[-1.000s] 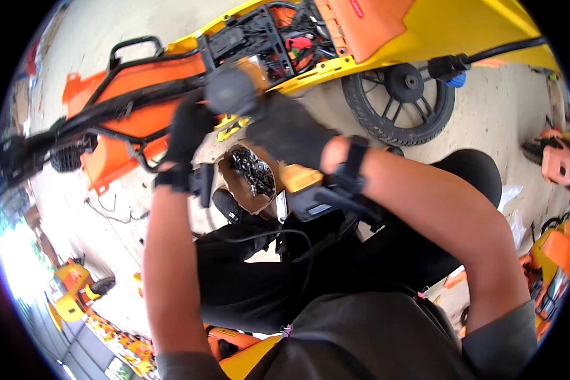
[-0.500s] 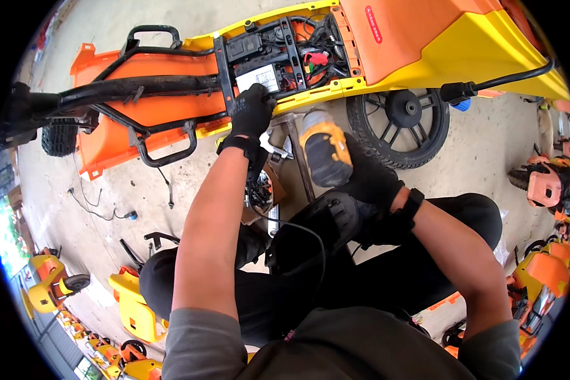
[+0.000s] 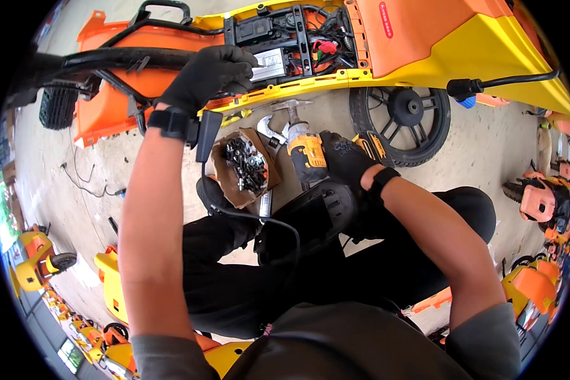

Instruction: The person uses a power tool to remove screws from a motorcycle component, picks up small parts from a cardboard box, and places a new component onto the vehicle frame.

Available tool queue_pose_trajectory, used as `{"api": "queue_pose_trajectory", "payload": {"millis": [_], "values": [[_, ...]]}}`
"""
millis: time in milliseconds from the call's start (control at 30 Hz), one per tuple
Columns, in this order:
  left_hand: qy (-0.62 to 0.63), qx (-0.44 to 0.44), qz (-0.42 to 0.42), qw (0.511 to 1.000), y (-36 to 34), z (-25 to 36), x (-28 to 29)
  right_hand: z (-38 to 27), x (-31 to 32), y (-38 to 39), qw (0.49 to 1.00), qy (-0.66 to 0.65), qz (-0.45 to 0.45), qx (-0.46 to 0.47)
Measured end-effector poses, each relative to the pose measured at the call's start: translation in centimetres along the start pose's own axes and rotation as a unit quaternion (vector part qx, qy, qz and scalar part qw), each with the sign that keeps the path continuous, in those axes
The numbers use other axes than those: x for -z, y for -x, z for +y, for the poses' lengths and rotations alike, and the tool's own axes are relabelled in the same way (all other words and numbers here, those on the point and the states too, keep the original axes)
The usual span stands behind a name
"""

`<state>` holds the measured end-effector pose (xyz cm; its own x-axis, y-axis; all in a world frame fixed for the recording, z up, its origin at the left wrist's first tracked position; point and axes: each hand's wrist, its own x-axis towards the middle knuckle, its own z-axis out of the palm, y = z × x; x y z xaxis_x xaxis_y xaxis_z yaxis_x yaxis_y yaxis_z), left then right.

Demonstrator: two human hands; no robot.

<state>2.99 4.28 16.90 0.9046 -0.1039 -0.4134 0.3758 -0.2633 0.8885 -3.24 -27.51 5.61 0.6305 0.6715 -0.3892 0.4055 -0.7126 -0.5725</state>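
My left hand (image 3: 206,79), in a black glove, is over the near edge of the opened scooter body (image 3: 345,75). Its fingers are curled together just left of a silver box with a white label (image 3: 270,65); whatever they may pinch is hidden. My right hand (image 3: 347,159), gloved too, grips a yellow and black cordless drill (image 3: 307,154) above my lap. Below my left wrist a cardboard box (image 3: 220,168) holds many loose screws and small metal parts (image 3: 247,170).
A hammer (image 3: 291,109) and an adjustable wrench (image 3: 269,130) lie on the floor beyond the drill. The spoked wheel (image 3: 406,114) stands at right. A black tube (image 3: 133,58) crosses the far left. Loose cables (image 3: 85,190) lie on the floor at left. Other scooters (image 3: 35,259) surround me.
My left hand has moved left, off the silver box, uncovering the cardboard box. The right hand has shifted slightly left with the drill, which has turned so its battery end shows.
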Motion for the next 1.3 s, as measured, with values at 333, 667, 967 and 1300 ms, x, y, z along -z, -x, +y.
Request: {"api": "queue_pose_trajectory", "payload": {"millis": [333, 667, 967, 1300], "values": [[0.208, -0.053, -0.018, 0.976, 16.6, 4.0, -2.6, -0.2, -6.5, -5.3, 0.987, 0.071, 0.046, -0.134], [0.298, -0.027, 0.048, 0.953, 20.4, 2.6, -5.6, 1.2, -8.8, -5.3, 0.992, 0.051, -0.008, -0.115], [-0.078, -0.060, 0.224, 0.970, 19.3, 2.0, -6.6, -11.1, 6.6, -5.7, 0.765, -0.580, -0.277, -0.046], [-0.247, -0.174, 0.334, 0.893, 19.2, 4.1, -5.1, -11.0, 6.1, -6.8, 0.853, -0.511, -0.093, 0.061]]}}
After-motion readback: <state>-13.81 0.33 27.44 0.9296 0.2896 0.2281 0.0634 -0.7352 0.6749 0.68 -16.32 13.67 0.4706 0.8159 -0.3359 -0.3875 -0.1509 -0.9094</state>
